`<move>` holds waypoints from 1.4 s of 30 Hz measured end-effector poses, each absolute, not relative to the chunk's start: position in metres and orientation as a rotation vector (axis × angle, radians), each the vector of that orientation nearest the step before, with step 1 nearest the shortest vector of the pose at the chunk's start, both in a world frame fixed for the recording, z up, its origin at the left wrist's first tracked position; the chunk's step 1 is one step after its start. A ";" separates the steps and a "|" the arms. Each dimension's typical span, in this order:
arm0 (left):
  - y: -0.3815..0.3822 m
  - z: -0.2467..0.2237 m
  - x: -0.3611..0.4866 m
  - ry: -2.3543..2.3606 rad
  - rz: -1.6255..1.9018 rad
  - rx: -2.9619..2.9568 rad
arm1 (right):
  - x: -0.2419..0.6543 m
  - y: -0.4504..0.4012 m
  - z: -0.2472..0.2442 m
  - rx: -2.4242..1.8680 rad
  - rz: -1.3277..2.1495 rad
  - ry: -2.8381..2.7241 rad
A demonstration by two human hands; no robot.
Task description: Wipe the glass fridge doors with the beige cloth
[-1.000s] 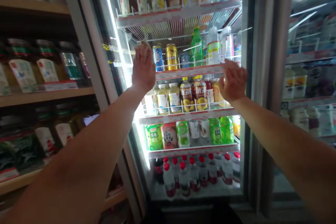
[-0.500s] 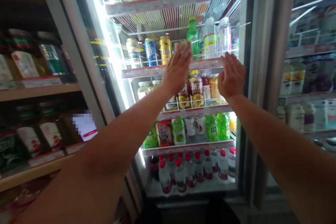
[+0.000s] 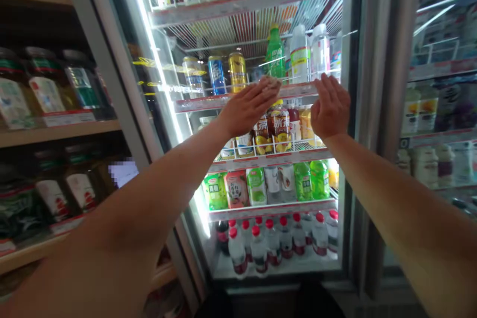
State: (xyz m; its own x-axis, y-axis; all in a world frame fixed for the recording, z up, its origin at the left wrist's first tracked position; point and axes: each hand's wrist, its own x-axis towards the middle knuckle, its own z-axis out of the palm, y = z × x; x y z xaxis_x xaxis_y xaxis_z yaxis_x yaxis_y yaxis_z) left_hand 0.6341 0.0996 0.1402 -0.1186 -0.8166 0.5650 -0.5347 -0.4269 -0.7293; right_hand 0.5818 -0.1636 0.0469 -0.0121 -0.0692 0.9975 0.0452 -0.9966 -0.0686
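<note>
My left hand (image 3: pixel 250 105) is raised flat with its fingers pointing right, and my right hand (image 3: pixel 330 107) is raised beside it with spread fingers pointing up. Both palms face the glass door of a lit drinks cooler (image 3: pixel 166 69) and seem to rest on it, though I cannot tell exact contact. Neither hand holds anything. My left fingertips lie in front of the shelf edge (image 3: pixel 298 91), below a green soda bottle (image 3: pixel 275 53). Iced tea bottles (image 3: pixel 279 129) stand just behind the gap between my hands.
Wooden shelves of labelled jars (image 3: pixel 55 129) stand to the left of the cooler. A second glass cooler door (image 3: pixel 439 109) stands to the right. Red-capped bottles (image 3: pixel 257 251) fill the cooler's bottom shelf.
My left hand has slid right towards my right hand and turned from pointing up to pointing right. My right hand has hardly moved.
</note>
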 end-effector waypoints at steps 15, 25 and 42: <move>0.180 0.150 0.650 1.230 -1.809 -1.951 | 0.581 -0.164 0.045 -2.160 -2.190 0.018; 0.223 0.102 0.654 1.320 -1.768 -2.085 | 0.581 -0.163 0.045 -2.127 -2.164 0.008; 0.269 0.067 0.662 1.099 -2.080 -2.161 | 0.584 -0.164 0.043 -2.085 -2.252 -0.018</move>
State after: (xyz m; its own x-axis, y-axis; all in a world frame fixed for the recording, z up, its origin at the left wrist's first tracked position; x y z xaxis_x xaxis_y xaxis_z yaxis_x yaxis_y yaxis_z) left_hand 0.6618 0.2686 0.0668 -0.0838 -0.4308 0.8986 -0.4993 -0.7622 -0.4120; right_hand 0.5839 -0.1644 0.0435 -0.0757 -0.0454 0.9961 0.0610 -0.9973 -0.0408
